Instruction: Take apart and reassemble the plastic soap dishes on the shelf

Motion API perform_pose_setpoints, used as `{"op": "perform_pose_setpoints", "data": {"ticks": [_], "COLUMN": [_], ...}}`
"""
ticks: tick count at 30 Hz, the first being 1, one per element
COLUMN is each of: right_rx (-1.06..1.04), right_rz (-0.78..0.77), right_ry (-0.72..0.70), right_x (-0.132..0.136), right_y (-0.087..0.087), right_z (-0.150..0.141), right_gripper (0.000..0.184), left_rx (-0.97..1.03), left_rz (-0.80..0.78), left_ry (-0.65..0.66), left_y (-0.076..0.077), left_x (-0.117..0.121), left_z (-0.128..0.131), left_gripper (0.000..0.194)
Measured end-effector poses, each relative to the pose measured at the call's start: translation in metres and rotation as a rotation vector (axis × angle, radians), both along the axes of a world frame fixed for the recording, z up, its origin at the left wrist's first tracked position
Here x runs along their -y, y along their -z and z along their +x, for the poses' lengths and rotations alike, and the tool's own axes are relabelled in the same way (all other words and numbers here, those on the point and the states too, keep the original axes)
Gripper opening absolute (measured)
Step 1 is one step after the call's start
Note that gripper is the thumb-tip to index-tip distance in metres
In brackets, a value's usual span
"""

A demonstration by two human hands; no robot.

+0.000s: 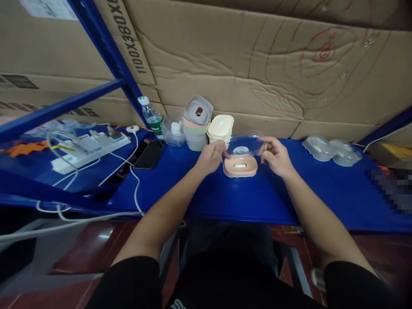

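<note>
A clear plastic lid [247,140] with a round white label is held up at a tilt between my hands. My left hand [210,159] pinches its left edge, and the fingers of my right hand [276,156] are closed on its right edge. Just below and in front of the lid, a peach-coloured box [240,171] with rounded corners lies on the blue table; a white slot shows in the middle of its top. Behind my left hand, cream containers [222,125] stand in a stack, partly hidden by that hand.
Grey and pastel containers [197,128] are stacked beside clear round lids [174,133] and a water bottle [151,118]. A black phone [149,154] and a white power strip [90,152] with cables are at left. Clear double-domed plastic [333,150] lies right on the blue table [225,204]. Cardboard stands behind.
</note>
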State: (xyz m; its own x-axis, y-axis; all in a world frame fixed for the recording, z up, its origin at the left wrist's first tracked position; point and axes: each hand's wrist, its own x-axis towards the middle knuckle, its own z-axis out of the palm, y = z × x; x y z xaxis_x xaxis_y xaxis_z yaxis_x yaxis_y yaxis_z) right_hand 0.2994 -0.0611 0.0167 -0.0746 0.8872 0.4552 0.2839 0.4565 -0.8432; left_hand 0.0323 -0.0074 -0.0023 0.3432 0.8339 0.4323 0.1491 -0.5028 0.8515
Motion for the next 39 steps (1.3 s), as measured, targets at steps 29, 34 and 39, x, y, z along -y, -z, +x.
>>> {"op": "perform_pose_setpoints", "data": {"ticks": [29, 34, 39], "right_rx": [0.462, 0.469, 0.456], "right_rz": [-0.695, -0.694, -0.684], "right_ry": [0.001, 0.011, 0.018], "right_x": [-0.018, -0.021, -0.024], "right_y": [0.016, 0.020, 0.026], "right_z": [0.015, 0.018, 0.022], "right_gripper": [0.063, 0.068, 0.072], "left_rx": [-0.641, -0.674, -0.669], "left_rz": [-0.249, -0.236, -0.204], "left_ry": [0.103, 0.098, 0.137], "left_y": [0.011, 0.010, 0.013], "left_x": [-0.002, -0.001, -0.002], "left_z": [0.007, 0.008, 0.008], "left_gripper": [0.050, 0.054, 0.061]}}
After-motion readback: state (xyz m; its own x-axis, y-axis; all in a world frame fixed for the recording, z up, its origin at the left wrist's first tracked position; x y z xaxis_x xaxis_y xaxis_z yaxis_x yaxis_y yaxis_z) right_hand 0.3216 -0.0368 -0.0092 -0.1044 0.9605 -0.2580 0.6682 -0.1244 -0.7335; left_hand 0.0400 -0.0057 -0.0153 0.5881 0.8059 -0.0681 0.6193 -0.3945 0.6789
